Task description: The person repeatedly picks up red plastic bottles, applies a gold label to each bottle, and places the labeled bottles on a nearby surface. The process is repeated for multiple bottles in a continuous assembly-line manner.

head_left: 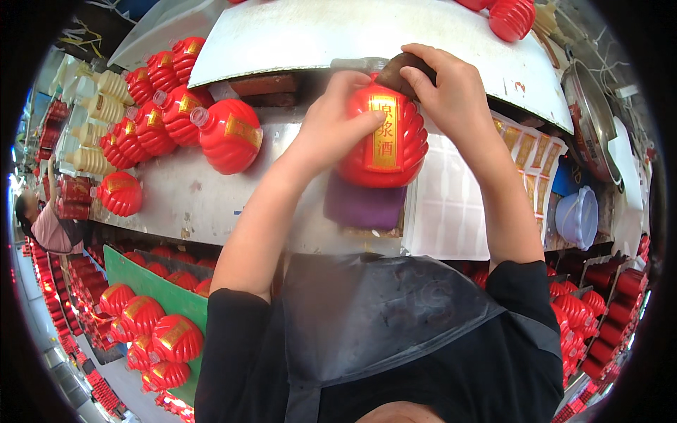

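Note:
A red ribbed bottle point(413, 158) stands in front of me with a gold-bordered label point(384, 134) on its side. My left hand point(337, 118) is closed around its left shoulder, the thumb lying on the label. At the upper right of the bottle, my right hand point(451, 83) pinches a flat dark brown piece point(409, 69) with a rounded edge, close against the bottle's shoulder. I cannot make out its material. Under the bottle's base lies a purple cloth pad point(363, 204). The bottle's neck is partly hidden by my hands.
Several labelled red bottles point(230, 137) stand to the left on the metal table point(190, 201). On the right are a backing sheet point(444, 204), gold labels point(527, 151) and a light blue bucket point(577, 217). A white board point(296, 32) spans the far side. Another person point(53, 225) is at far left.

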